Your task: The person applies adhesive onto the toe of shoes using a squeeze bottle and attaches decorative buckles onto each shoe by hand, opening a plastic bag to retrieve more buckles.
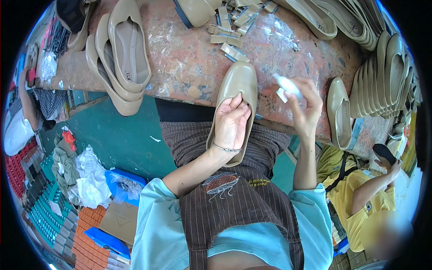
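Note:
My left hand reaches into a beige flat shoe, its fingers pinched at the edge of the shoe's throat. The toe of this shoe points away from me over the table edge, and its heel is near my apron. To the right, my right hand is closed around a small white bottle with a narrow nozzle, tilted toward the upper left and held apart from the shoe. Beyond the toe lie several beige bow trims with blue-grey parts on the worn table.
Stacked beige shoes lie at the table's left; a long nested row and a single shoe are on the right. Other people work at right and far left. Blue bins stand on the floor at left.

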A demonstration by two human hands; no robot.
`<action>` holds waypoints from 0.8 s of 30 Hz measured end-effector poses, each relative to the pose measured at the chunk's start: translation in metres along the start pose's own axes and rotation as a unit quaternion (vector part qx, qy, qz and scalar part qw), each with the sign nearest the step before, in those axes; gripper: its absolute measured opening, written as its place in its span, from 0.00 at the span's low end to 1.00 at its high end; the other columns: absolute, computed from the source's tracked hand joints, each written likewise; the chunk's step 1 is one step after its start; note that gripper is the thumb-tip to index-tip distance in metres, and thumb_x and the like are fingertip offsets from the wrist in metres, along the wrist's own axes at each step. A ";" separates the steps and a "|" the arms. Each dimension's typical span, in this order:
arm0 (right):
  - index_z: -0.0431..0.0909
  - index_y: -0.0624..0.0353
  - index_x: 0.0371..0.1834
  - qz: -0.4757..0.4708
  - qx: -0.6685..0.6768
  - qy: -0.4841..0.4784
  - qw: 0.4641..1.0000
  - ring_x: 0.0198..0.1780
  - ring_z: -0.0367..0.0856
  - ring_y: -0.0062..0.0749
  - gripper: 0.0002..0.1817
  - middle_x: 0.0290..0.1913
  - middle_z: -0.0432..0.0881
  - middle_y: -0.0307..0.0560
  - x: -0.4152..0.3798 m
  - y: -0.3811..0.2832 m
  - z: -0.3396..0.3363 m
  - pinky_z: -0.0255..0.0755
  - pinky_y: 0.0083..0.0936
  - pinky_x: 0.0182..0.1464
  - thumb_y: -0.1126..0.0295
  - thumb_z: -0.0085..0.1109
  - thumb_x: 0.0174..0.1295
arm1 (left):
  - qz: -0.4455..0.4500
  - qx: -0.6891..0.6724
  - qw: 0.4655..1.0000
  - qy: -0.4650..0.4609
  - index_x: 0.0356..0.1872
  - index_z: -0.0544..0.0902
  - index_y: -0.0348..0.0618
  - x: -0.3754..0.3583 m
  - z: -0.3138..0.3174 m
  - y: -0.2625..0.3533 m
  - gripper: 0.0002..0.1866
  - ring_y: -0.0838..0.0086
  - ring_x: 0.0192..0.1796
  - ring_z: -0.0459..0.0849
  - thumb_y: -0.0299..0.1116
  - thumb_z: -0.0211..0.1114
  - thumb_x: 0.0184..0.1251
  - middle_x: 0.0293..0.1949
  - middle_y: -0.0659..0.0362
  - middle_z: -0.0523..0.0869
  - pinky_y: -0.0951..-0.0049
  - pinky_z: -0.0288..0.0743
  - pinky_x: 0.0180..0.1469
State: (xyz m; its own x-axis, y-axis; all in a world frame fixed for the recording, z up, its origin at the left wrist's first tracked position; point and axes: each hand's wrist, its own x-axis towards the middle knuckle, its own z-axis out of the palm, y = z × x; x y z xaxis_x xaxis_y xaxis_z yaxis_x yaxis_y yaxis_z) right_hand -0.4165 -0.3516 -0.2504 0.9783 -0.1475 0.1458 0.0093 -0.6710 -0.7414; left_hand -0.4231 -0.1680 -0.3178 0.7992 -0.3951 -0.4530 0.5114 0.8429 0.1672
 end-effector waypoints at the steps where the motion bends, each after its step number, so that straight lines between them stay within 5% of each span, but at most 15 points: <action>1: 0.82 0.63 0.38 0.039 0.036 0.053 0.997 0.41 0.80 0.33 0.10 0.39 0.84 0.48 -0.001 0.011 0.002 0.72 0.26 0.46 0.74 0.65 0.52 | 0.004 -0.049 0.997 -0.064 0.45 0.73 0.36 0.001 -0.008 -0.001 0.13 0.69 0.53 0.76 0.13 0.51 0.61 0.50 0.55 0.80 0.66 0.69 0.61; 2: 0.81 0.63 0.40 0.080 0.071 0.105 0.989 0.43 0.79 0.33 0.11 0.40 0.84 0.48 -0.002 0.021 0.004 0.71 0.26 0.49 0.75 0.64 0.53 | 0.004 -0.048 0.997 -0.063 0.45 0.73 0.36 0.000 0.003 0.001 0.13 0.69 0.53 0.76 0.13 0.51 0.61 0.50 0.55 0.80 0.66 0.69 0.61; 4: 0.80 0.63 0.41 0.103 0.097 0.143 0.980 0.45 0.79 0.33 0.11 0.41 0.84 0.47 -0.003 0.040 0.013 0.70 0.27 0.50 0.76 0.63 0.55 | -0.006 0.017 0.996 0.083 0.44 0.73 0.36 -0.002 0.021 0.004 0.12 0.69 0.53 0.76 0.13 0.52 0.61 0.48 0.55 0.81 0.65 0.69 0.62; 6: 0.79 0.63 0.42 0.125 0.122 0.181 0.968 0.48 0.79 0.34 0.10 0.43 0.84 0.47 0.000 0.054 0.020 0.70 0.28 0.52 0.76 0.63 0.56 | -0.006 0.014 0.997 0.072 0.45 0.73 0.36 -0.002 0.018 0.004 0.13 0.69 0.53 0.76 0.13 0.52 0.61 0.49 0.55 0.81 0.64 0.69 0.62; 9: 0.75 0.65 0.46 0.072 -0.052 0.157 0.984 0.52 0.79 0.36 0.13 0.50 0.81 0.49 0.000 0.065 0.023 0.69 0.28 0.56 0.77 0.61 0.57 | -0.005 0.007 0.998 0.060 0.46 0.73 0.36 -0.001 0.014 0.003 0.13 0.68 0.54 0.76 0.13 0.52 0.61 0.50 0.55 0.81 0.64 0.69 0.62; 13: 0.75 0.65 0.47 0.098 -0.008 0.185 0.978 0.51 0.79 0.40 0.14 0.48 0.81 0.49 -0.001 0.038 0.024 0.70 0.30 0.54 0.80 0.59 0.56 | -0.016 0.013 0.996 0.091 0.39 0.74 0.40 -0.002 0.026 0.008 0.09 0.72 0.51 0.77 0.14 0.53 0.62 0.46 0.58 0.81 0.68 0.70 0.59; 15: 0.77 0.64 0.44 0.045 -0.091 0.325 0.940 0.48 0.79 0.42 0.13 0.44 0.81 0.49 -0.006 0.032 0.023 0.71 0.32 0.51 0.83 0.57 0.55 | -0.015 -0.014 0.997 0.080 0.43 0.73 0.38 -0.007 0.028 0.016 0.12 0.68 0.53 0.76 0.13 0.53 0.60 0.46 0.57 0.81 0.64 0.67 0.62; 19: 0.78 0.66 0.46 -0.058 -0.116 0.190 0.973 0.46 0.78 0.37 0.16 0.43 0.80 0.51 -0.018 0.011 0.025 0.71 0.30 0.50 0.85 0.55 0.52 | 0.003 -0.048 0.994 0.094 0.49 0.71 0.35 -0.025 0.031 0.047 0.17 0.60 0.59 0.73 0.12 0.51 0.57 0.49 0.53 0.79 0.57 0.61 0.68; 21: 0.80 0.58 0.48 -0.063 -0.082 0.143 0.984 0.45 0.77 0.40 0.19 0.42 0.79 0.50 0.004 -0.004 0.053 0.71 0.31 0.48 0.81 0.63 0.50 | 0.017 -0.016 0.995 0.095 0.51 0.70 0.34 -0.028 0.032 0.060 0.18 0.58 0.61 0.71 0.13 0.49 0.58 0.53 0.51 0.77 0.57 0.61 0.68; 22: 0.81 0.55 0.48 -0.087 -0.102 0.109 0.985 0.44 0.76 0.41 0.20 0.42 0.78 0.49 0.017 -0.003 0.066 0.71 0.30 0.46 0.75 0.68 0.48 | 0.011 0.009 0.985 0.169 0.38 0.72 0.41 -0.027 0.048 0.062 0.12 0.71 0.40 0.75 0.12 0.51 0.57 0.43 0.58 0.81 0.66 0.70 0.56; 24: 0.82 0.53 0.47 -0.103 -0.132 0.099 0.981 0.42 0.75 0.40 0.20 0.41 0.77 0.47 0.038 -0.009 0.079 0.71 0.31 0.43 0.71 0.68 0.48 | 0.006 -0.046 0.997 0.067 0.47 0.69 0.35 -0.025 0.010 0.060 0.16 0.60 0.55 0.73 0.12 0.50 0.57 0.50 0.53 0.77 0.57 0.63 0.66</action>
State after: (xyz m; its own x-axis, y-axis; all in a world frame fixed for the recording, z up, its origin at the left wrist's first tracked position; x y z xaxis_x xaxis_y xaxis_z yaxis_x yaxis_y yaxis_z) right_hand -0.3632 -0.2935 -0.2903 0.9019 -0.1096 0.4178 0.1232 -0.8619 -0.4919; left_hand -0.4090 -0.1116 -0.2876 0.7523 -0.3386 -0.5652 0.4669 0.8792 0.0946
